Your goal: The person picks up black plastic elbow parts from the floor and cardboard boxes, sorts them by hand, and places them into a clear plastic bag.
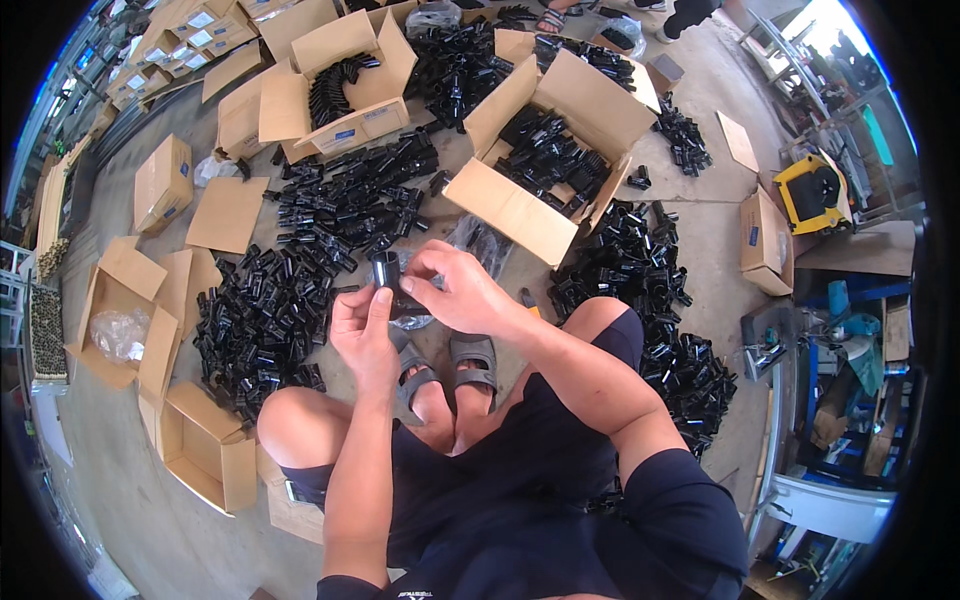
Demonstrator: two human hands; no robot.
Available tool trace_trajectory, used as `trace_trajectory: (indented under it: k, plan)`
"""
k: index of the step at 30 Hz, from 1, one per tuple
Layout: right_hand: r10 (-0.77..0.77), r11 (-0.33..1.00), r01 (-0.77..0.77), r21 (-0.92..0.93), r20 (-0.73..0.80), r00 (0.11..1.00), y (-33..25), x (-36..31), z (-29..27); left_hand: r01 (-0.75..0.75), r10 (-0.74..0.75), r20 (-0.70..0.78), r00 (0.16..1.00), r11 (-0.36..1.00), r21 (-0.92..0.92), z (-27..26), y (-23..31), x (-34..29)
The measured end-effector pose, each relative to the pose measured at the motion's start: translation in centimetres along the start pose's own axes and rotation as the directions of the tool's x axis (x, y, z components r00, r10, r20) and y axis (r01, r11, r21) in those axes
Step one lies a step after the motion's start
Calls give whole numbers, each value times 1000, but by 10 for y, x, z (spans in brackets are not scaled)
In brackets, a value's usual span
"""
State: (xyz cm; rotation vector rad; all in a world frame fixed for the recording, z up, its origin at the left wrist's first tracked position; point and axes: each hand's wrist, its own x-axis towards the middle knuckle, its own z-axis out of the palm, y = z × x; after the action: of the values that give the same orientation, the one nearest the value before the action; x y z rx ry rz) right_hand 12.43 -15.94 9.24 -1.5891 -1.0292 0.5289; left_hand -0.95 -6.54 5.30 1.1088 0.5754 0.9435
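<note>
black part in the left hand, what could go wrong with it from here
The black part is held by the fingers and thumb of the left hand, so it might slip if that grip loosens. If it fell, it could hit the sandals near and below the hands. It might also get mixed up with the similar-looking pieces in the left pile.

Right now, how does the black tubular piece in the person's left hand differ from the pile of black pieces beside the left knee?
Place: the black tubular piece is gripped in the left hand, while the pile of black pieces lies on the floor. Pose: the tubular piece points its open end up; the pile's pieces lie jumbled at many angles. Both are shiny black.
</note>
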Motion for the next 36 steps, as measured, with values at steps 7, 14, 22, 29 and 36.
trace_trajectory:
  k: [7,14,22,29,36]
  plan:
    - [56,998,-57,23,23,998,-8,0,1,-6,6,15,1000,1000,5,-7,-4,-1]
    - [94,995,-95,-41,-10,995,1,1,-1,22,-21,23,1000,997,-68,-5,-6,-1]
    - [184,969,-189,157,50,982,0,9,1,61,-65,108,992,997,43,-1,3,-1]
    - [148,987,-142,80,-78,986,16,10,-12,68,-112,147,983,957,281,0,2,5]
    - [125,955,-217,-201,-394,911,-2,-3,-94,319,-374,243,895,918,236,-17,-25,8]
